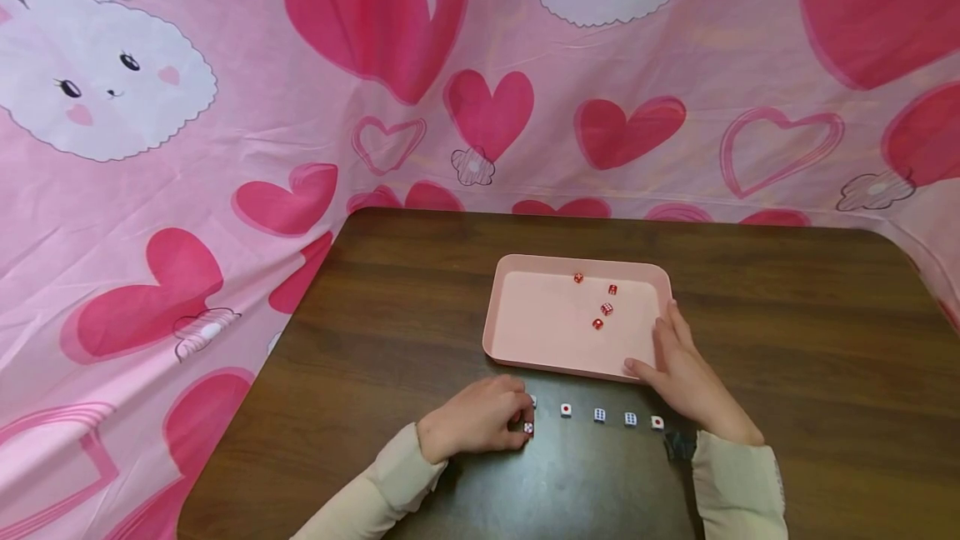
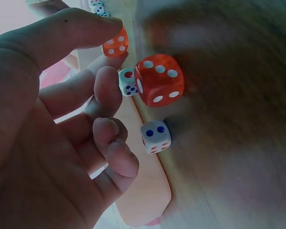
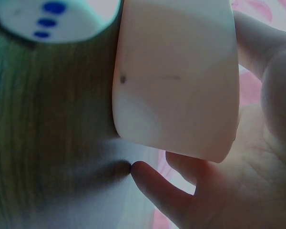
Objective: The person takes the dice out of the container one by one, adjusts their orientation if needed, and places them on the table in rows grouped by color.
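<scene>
Red die (image 1: 528, 428) is pinched between thumb and index fingertip of the left hand (image 1: 478, 415); it sits right at the tips, out on the hand's right side, just short of the near edge of the pink tray (image 1: 536, 315). Whether it is touching the worktop (image 1: 405, 290) can't be told. Remaining left-hand fingers are bent, with nothing seen gripped in them.

By the left wrist view, a second red die (image 2: 159, 80) is set on the worktop close to the curled fingers, clear of the pinch. A white die (image 2: 156, 137), two blue pips showing, is seen just beside the ring and little fingers. Another white die (image 2: 127, 82) is partly covered by the loose red one.

Right hand (image 1: 692, 377) is laid on the tray's near right corner: fingers extended along the right wall, thumb over the near rim, no die held. Four red dice (image 1: 607, 308) are contained in the tray, grouped right of centre, well apart from the left hand. Four white dice (image 1: 599, 415) are lined up along the tray's near side, between the hands; one more (image 1: 533, 401) is partly hidden by the left fingers. A dark object (image 1: 679, 446), not identifiable, is seen beside the right sleeve (image 1: 738, 486).
</scene>
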`<state>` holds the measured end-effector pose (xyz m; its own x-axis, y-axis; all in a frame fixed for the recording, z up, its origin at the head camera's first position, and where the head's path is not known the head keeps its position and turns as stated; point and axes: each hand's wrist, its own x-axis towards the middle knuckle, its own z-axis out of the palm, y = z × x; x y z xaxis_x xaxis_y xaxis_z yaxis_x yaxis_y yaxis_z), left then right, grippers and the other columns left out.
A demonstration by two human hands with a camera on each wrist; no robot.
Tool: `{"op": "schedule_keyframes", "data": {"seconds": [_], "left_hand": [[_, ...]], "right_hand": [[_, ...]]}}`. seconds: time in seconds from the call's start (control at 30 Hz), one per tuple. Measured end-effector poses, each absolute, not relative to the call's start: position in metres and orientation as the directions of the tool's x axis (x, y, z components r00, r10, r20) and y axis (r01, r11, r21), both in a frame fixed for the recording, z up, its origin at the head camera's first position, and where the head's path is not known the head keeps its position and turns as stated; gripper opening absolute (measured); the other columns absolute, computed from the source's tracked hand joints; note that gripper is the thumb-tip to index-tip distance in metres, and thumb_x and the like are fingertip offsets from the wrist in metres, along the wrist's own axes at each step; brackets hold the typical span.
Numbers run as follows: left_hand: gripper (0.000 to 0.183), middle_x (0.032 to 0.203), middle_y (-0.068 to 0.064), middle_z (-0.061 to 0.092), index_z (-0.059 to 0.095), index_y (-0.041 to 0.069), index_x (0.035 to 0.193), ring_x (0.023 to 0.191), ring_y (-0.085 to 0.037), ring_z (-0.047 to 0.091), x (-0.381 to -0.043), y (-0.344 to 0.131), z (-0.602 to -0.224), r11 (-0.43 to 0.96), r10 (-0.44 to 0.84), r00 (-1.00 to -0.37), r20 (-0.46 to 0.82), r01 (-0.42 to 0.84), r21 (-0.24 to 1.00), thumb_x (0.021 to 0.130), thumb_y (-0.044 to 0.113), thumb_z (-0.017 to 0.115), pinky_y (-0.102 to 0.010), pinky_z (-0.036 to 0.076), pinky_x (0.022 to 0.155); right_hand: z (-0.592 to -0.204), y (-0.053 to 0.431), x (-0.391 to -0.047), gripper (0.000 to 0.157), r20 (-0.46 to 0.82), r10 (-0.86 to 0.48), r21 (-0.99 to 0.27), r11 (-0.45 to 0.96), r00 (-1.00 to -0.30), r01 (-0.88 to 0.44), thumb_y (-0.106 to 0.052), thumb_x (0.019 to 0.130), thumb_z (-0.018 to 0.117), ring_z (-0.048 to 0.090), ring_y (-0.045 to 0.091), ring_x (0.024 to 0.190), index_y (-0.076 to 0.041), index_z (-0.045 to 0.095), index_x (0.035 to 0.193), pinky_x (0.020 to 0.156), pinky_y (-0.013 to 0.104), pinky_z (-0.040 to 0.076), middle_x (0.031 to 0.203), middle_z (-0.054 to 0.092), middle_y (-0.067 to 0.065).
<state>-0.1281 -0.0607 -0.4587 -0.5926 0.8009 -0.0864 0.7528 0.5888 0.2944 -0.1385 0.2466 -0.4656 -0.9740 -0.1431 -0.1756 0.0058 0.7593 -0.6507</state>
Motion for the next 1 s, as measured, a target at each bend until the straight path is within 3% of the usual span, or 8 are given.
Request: {"op": "schedule_keyframes", "data": {"seconds": [1.0], "left_hand": [[0.007, 0.07, 0.016, 0.043, 0.066, 0.027, 0.079, 0.067, 0.002, 0.041, -0.1261, -0.0601, -0.4632, 0.597, 0.797, -0.594, -0.103, 0.752, 0.281, 0.081, 0.027, 0.072, -0.011, 0.03, 0.057]], "right_hand": [[-0.4652, 0.2467, -0.1387, 0.103, -0.196, -0.145, -0.661, 0.75, -0.97, 0.022, -0.047, 0.087, 0.066, 0.007, 0.051, 0.143, 0.006, 0.006, 0.152, 0.106, 0.068, 0.023, 0.16, -0.017, 0.021]]}}
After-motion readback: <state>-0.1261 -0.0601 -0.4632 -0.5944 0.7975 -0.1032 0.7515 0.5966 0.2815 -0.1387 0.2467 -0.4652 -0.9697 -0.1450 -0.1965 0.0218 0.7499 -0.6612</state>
